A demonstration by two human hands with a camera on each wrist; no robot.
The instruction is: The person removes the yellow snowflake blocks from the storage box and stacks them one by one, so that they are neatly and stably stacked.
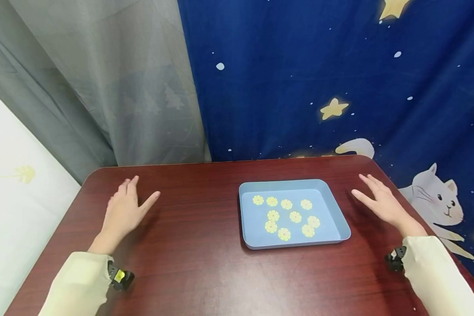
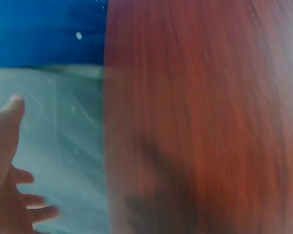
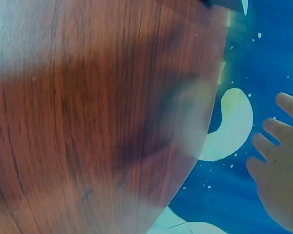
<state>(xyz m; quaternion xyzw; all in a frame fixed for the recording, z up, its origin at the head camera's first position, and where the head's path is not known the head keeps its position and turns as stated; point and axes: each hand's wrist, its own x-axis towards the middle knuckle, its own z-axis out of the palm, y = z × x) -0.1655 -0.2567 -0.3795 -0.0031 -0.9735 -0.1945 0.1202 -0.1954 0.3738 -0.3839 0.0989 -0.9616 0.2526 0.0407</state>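
Note:
A shallow blue tray (image 1: 335, 219) lies on the table, right of its middle. Several thin, round yellow pieces with scalloped edges, like lemon slices or flowers, lie flat on its floor; one such yellow piece (image 1: 284, 234) is near the front rim. My left hand (image 1: 122, 210) hovers over the table's left part, fingers spread and thumb out, holding nothing. To the right of the tray my right hand (image 1: 385, 204) is held in the air, fingers extended towards the back and nothing in its grasp. Both wrist views show the hands with loose, empty fingers.
The dark red wooden table (image 1: 189, 263) has rounded far corners. Behind it hang a grey curtain (image 1: 150, 87) and a blue curtain (image 1: 268, 87) with stars and a cat. Each wrist bears a small black camera, the left wrist camera (image 1: 120, 277) being marked yellow.

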